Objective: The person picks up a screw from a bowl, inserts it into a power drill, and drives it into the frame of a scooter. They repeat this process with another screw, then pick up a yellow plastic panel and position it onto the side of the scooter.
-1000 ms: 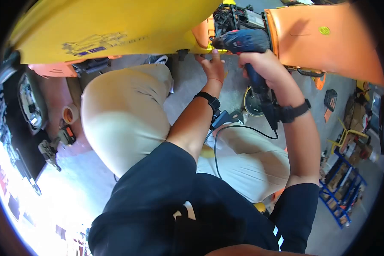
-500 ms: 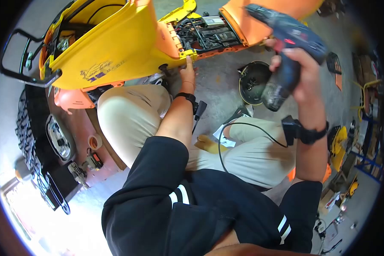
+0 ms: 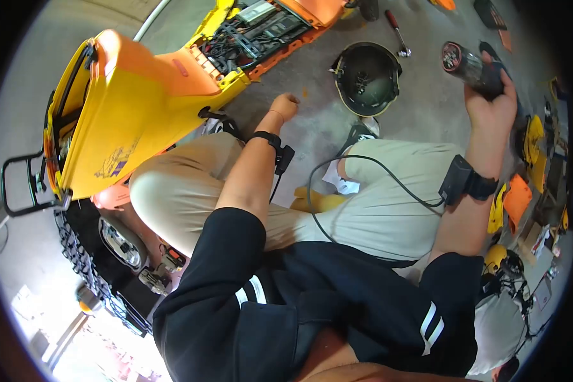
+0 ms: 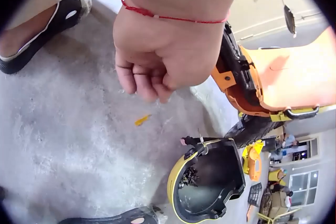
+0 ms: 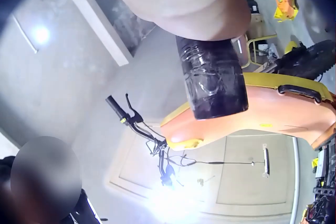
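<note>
My right hand (image 3: 493,108) grips a dark cordless drill (image 3: 466,65), held out at the far right, away from the vehicle; its black handle base (image 5: 216,85) shows below the hand in the right wrist view. My left hand (image 3: 286,108) has its fingers curled in toward the palm, with nothing visible in it (image 4: 165,56). It hangs over the floor, between the yellow and orange scooter body (image 3: 149,95) and an upturned helmet (image 3: 372,99). Small dark hardware (image 4: 189,176) lies inside that helmet.
An uncovered bay of wiring and electronics (image 3: 254,32) shows in the scooter. A red-handled ratchet (image 3: 396,28) lies beyond the helmet. My knees (image 3: 172,184) flank the floor space, and a black cable (image 3: 363,157) runs over my leg. Parts and panels (image 3: 519,194) lie at right.
The drill has swung away from the scooter's yellow edge, out to the right. My left hand has left that edge and drawn closer to the helmet. The head view has turned.
</note>
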{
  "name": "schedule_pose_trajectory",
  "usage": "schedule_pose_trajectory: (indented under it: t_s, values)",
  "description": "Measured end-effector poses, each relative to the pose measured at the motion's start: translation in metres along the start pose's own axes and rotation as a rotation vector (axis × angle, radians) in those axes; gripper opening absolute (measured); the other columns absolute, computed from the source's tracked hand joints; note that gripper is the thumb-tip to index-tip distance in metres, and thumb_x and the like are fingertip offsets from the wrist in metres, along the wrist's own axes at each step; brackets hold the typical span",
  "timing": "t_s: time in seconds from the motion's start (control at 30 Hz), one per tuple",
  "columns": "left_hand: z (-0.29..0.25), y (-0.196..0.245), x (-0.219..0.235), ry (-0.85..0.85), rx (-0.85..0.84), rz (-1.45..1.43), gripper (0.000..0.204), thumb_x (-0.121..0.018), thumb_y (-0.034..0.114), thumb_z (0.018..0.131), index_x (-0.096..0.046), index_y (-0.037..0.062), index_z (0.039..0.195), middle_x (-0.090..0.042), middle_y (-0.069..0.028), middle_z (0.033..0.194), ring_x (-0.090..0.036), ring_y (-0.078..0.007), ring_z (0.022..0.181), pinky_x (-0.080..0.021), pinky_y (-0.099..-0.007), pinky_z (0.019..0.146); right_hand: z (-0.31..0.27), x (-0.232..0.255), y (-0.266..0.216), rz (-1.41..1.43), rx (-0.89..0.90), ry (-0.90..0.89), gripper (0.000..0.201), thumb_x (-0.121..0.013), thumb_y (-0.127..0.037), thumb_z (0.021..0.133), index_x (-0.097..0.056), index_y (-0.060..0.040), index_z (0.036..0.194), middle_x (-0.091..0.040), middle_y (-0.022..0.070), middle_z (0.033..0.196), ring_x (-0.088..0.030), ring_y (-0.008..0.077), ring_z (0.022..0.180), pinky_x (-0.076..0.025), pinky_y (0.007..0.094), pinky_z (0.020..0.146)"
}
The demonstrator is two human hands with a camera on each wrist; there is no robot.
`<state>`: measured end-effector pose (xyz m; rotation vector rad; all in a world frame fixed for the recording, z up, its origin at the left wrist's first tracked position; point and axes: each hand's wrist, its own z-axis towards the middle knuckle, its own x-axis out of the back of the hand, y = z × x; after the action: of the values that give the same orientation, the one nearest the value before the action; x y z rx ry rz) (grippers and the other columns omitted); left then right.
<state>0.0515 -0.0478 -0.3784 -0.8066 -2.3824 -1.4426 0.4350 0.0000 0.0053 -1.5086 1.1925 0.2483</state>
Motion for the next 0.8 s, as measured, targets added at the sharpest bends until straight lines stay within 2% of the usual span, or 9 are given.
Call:
schedule_pose_trajectory:
  t_s: [0.03, 0.1, 0.13, 0.27, 0.33, 0.5, 0.63, 0.7, 0.8]
  values:
    - [-0.001, 0.01, -0.002, -0.025, -0.003, 0.012, 0.022, -0.059, 0.021, 0.09, -0.071, 0.005, 0.101, -0.071, -0.0108, 0.084, -0.069, -0.0237, 0.079, -0.054, -0.0366, 0.072, 0.011, 0.011, -0.002, 0.011, -0.081, 0.012, 0.037, -0.057, -0.01, 0.088, -0.049, 0.0039, 0.121, -0.064, 0.02, 0.11, -0.064, 0.0328, 0.103, -0.047, 0.053, 0.102]
    - [0.0, 0.03, -0.004, 0.126, -0.129, 0.211, 0.024, -0.059, 0.012, 0.083, -0.074, 0.0065, 0.101, -0.071, -0.0204, 0.103, -0.066, -0.0375, 0.102, -0.051, -0.0401, 0.091, 0.038, 0.029, -0.002, 0.025, -0.145, 0.061, 0.036, -0.057, -0.01, 0.088, -0.049, 0.0038, 0.12, -0.064, 0.0195, 0.109, -0.065, 0.0331, 0.101, -0.048, 0.0527, 0.101]
    - [0.004, 0.037, -0.006, 0.068, -0.116, 0.208, 0.024, -0.059, 0.013, 0.084, -0.073, 0.0073, 0.102, -0.07, -0.0212, 0.107, -0.065, -0.039, 0.105, -0.05, -0.0415, 0.094, 0.041, 0.033, -0.004, 0.036, -0.221, 0.084, 0.035, -0.058, -0.011, 0.089, -0.049, 0.0037, 0.119, -0.065, 0.0191, 0.108, -0.065, 0.0334, 0.099, -0.049, 0.0524, 0.1]
    - [0.024, 0.071, -0.032, -0.034, -0.124, 0.328, 0.027, -0.057, 0.014, 0.085, -0.072, 0.0081, 0.106, -0.069, -0.0214, 0.108, -0.064, -0.0388, 0.107, -0.05, -0.0421, 0.094, 0.021, 0.005, 0.021, -0.053, -0.14, 0.245, 0.035, -0.059, -0.01, 0.088, -0.054, 0.0042, 0.12, -0.067, 0.0179, 0.112, -0.067, 0.0316, 0.1, -0.049, 0.047, 0.099]
    - [0.033, 0.09, -0.041, -0.066, -0.157, 0.362, 0.028, -0.056, 0.015, 0.085, -0.071, 0.0082, 0.108, -0.069, -0.0218, 0.109, -0.064, -0.039, 0.107, -0.05, -0.0427, 0.094, 0.017, 0.003, 0.027, 0.021, -0.192, 0.182, 0.032, -0.063, -0.01, 0.082, -0.055, 0.0038, 0.11, -0.062, 0.0134, 0.093, -0.063, 0.0249, 0.081, -0.057, 0.0382, 0.081]
    - [0.057, 0.139, -0.085, -0.144, -0.203, 0.445, 0.028, -0.057, 0.019, 0.086, -0.071, 0.0051, 0.106, -0.069, -0.0223, 0.105, -0.066, -0.0391, 0.103, -0.051, -0.0441, 0.093, 0.016, -0.012, 0.036, -0.003, -0.2, 0.213, 0.03, -0.063, -0.008, 0.084, -0.052, 0.0035, 0.109, -0.061, 0.0144, 0.092, -0.063, 0.0252, 0.083, -0.056, 0.037, 0.082]
    - [0.09, 0.132, -0.131, -0.248, -0.232, 0.534, 0.031, -0.051, 0.014, 0.088, -0.069, 0.0075, 0.113, -0.067, -0.0252, 0.111, -0.064, -0.041, 0.107, -0.051, -0.047, 0.094, 0.028, -0.005, 0.041, -0.025, -0.219, 0.116, 0.027, -0.062, -0.007, 0.084, -0.051, 0.0035, 0.106, -0.061, 0.0145, 0.091, -0.062, 0.025, 0.083, -0.056, 0.0366, 0.08]
    - [0.112, 0.102, -0.161, -0.07, -0.281, 0.574, 0.029, -0.051, 0.014, 0.09, -0.068, 0.0062, 0.111, -0.068, -0.0238, 0.112, -0.065, -0.0398, 0.108, -0.052, -0.0463, 0.093, 0.034, -0.001, 0.041, -0.043, -0.275, 0.074, 0.023, -0.062, -0.01, 0.085, -0.053, 0.002, 0.102, -0.061, 0.0126, 0.088, -0.061, 0.0243, 0.081, -0.053, 0.0352, 0.08]
    - [0.114, 0.133, -0.164, -0.043, -0.024, 0.516, 0.03, -0.053, 0.021, 0.092, -0.067, 0.0066, 0.114, -0.066, -0.021, 0.119, -0.064, -0.0376, 0.111, -0.054, -0.0442, 0.091, 0.034, -0.009, 0.044, -0.058, -0.301, 0.19, 0.017, -0.062, -0.011, 0.086, -0.055, 0.0, 0.098, -0.061, 0.0108, 0.085, -0.061, 0.0242, 0.081, -0.052, 0.0352, 0.081]
